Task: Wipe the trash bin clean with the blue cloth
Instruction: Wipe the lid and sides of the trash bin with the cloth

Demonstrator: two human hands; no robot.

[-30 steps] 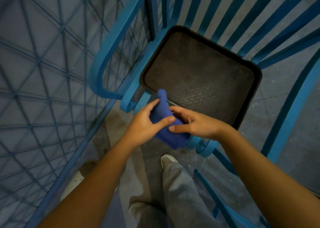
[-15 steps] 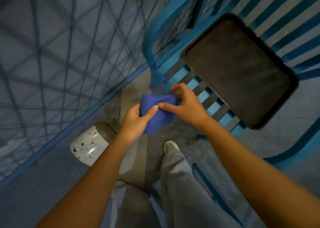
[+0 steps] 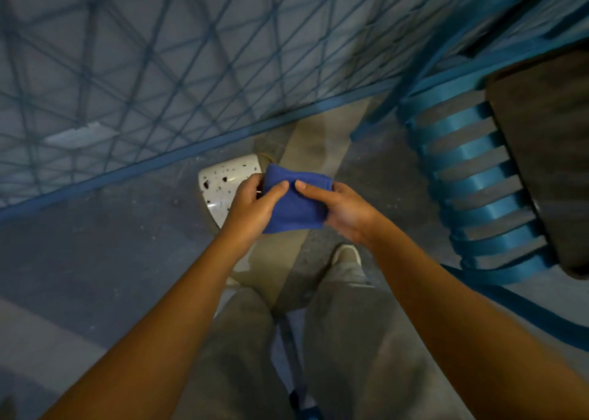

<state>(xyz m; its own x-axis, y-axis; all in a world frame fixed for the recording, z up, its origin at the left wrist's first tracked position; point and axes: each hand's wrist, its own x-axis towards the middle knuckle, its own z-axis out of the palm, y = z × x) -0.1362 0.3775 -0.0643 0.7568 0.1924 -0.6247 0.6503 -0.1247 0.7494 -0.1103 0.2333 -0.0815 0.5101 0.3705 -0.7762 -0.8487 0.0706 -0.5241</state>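
Note:
A folded blue cloth (image 3: 296, 203) is held flat between both hands at the middle of the view. My left hand (image 3: 251, 206) grips its left edge, thumb on top. My right hand (image 3: 344, 212) grips its right edge, thumb also on top, the two thumb tips almost meeting. The trash bin (image 3: 541, 149), a dark rectangular container with a black rim, sits in a blue slatted metal holder (image 3: 471, 164) at the right edge, partly cut off. Both hands are well to the left of the bin and not touching it.
A white object with dark specks (image 3: 223, 180) stands on the concrete floor just behind the cloth. A blue wire mesh fence (image 3: 159, 69) fills the upper left. My grey trouser legs and a light shoe (image 3: 346, 255) are below the hands.
The view has swung left, so the bin has slid to the right edge. The cloth has gone from bunched to folded flat between both hands, now over the white speckled object.

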